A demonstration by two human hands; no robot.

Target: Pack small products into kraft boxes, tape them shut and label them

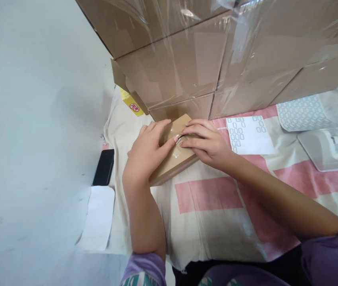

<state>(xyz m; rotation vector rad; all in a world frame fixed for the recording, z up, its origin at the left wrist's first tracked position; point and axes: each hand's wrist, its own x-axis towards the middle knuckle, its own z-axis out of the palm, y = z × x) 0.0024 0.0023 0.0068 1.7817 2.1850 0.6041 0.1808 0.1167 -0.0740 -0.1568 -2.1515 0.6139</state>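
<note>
A small brown cardboard box (173, 169) lies flat and at an angle on the cloth, in front of the stacked cartons. My left hand (145, 153) is wrapped over its left side, with the thumb stretched across the top. My right hand (207, 143) has its fingers bent onto the top face, close to the left thumb tip. A small dark, thin thing shows at the right fingertips; what it is I cannot make out. Beside the fingers, a shiny clear strip (176, 151) like tape sits on the box.
Film-wrapped cartons (171, 63) rise behind. A label sheet (254, 139), a second label sheet (302, 113) and a clear plastic item (332, 147) lie right. At left are a black phone (103, 167), white paper (96, 218), a yellow box (131, 104) and the wall (38, 119).
</note>
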